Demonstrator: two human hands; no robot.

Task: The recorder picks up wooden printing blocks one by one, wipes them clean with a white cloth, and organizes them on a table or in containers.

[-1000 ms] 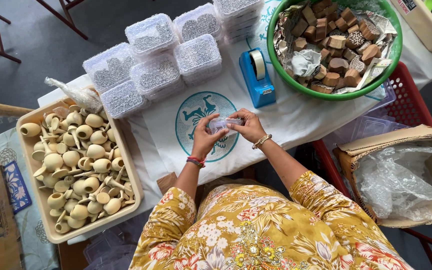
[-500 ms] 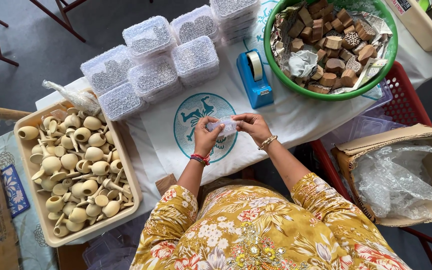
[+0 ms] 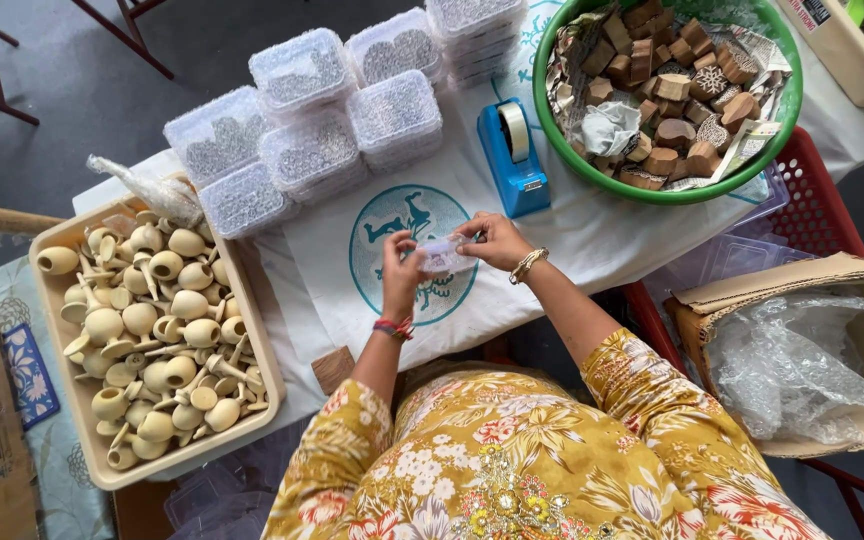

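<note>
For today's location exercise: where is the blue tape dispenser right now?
In the head view, the blue tape dispenser stands on the white cloth, just beyond the right hand, between the stacked clear boxes and the green basin.

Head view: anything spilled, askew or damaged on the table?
Nothing stands out. Both hands, left hand and right hand, hold a small clear plastic box above the white printed cloth; blue tape dispenser upright.

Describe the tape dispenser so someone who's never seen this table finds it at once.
Start at the big green basin of wooden blocks at the table's far right. Just left of its rim, on the white cloth, stands the tape dispenser, beyond the two hands. It is the only solid blue thing there, with a roll of tape on top, unlike the clear lidded boxes to its left.
</note>
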